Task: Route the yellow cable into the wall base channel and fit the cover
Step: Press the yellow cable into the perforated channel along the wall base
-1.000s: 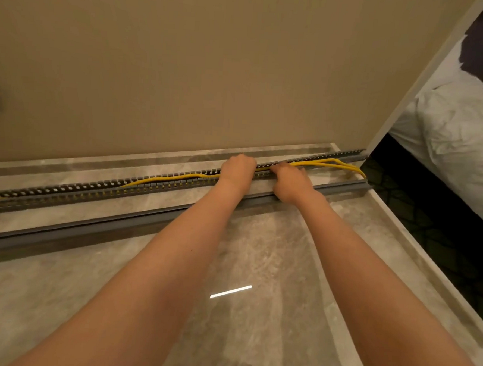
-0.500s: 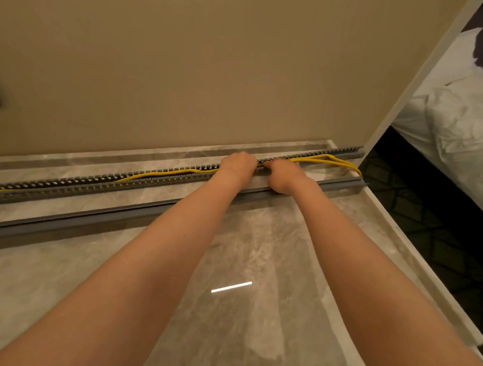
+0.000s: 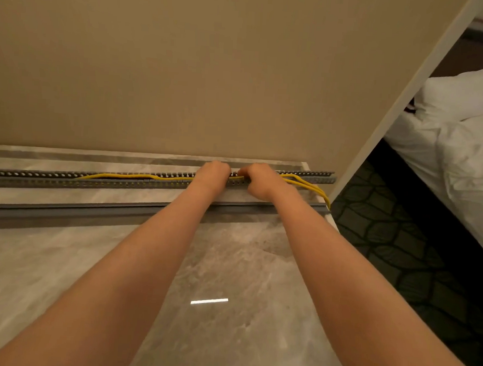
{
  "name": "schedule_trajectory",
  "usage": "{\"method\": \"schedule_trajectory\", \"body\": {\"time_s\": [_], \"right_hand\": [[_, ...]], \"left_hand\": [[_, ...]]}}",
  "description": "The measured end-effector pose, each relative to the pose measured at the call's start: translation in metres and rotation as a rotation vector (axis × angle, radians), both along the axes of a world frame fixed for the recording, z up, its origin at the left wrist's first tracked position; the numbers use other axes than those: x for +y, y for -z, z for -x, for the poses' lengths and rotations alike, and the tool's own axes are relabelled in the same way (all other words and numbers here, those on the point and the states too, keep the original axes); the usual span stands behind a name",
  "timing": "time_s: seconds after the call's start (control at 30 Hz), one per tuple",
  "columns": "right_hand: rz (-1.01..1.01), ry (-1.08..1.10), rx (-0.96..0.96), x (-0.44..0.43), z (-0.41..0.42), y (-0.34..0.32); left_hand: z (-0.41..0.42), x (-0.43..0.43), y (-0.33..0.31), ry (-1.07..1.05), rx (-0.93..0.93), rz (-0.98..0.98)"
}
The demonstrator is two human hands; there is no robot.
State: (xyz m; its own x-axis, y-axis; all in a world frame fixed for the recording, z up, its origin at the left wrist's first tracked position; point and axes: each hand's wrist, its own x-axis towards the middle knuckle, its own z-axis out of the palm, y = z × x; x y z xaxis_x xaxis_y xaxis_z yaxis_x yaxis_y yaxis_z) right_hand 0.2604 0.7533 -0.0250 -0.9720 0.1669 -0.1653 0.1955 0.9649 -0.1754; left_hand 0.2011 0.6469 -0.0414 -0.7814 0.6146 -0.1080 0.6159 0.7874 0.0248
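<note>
A plain beige wall [image 3: 185, 66] fills most of my view, and at its foot lies one pale marbled table [image 3: 229, 267] with a single bright streak of reflected light [image 3: 209, 301] on it. To the right the table ends. Lower down I see dark patterned carpet [image 3: 387, 234] and one bed [image 3: 461, 168] with rumpled white bedding and one white pillow [image 3: 460, 91].

On the table I count two long grey pieces, both running left to right. One slotted channel [image 3: 65, 179] sits close to the wall. One plain cover [image 3: 63, 210] lies apart from it on the near side, not fitted.

The yellow cable [image 3: 127, 176] shows as one strand riding along the top of the channel from left of centre up to the hands. Past them I can make out at least two yellow strands, which curve out near the channel's right end and drop over the table's right edge.

Two bare forearms reach in from the bottom, and both hands are at the channel, nearly touching each other. The left grip [image 3: 212, 174] is folded knuckles-up over the channel where the cable passes. Its fingertips are hidden, so I cannot tell whether it holds the cable or only presses on it. The right grip [image 3: 258, 184] is curled, and its thumb and fingers pinch the yellow cable right at the channel's slots.
</note>
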Motion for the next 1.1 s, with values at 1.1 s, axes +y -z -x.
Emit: {"method": "schedule_trajectory", "body": {"time_s": [1.1], "right_hand": [[-0.185,0.117,0.475,0.07,-0.027,0.038]], "left_hand": [[-0.027,0.077,0.002,0.276,0.186,0.038]]}}
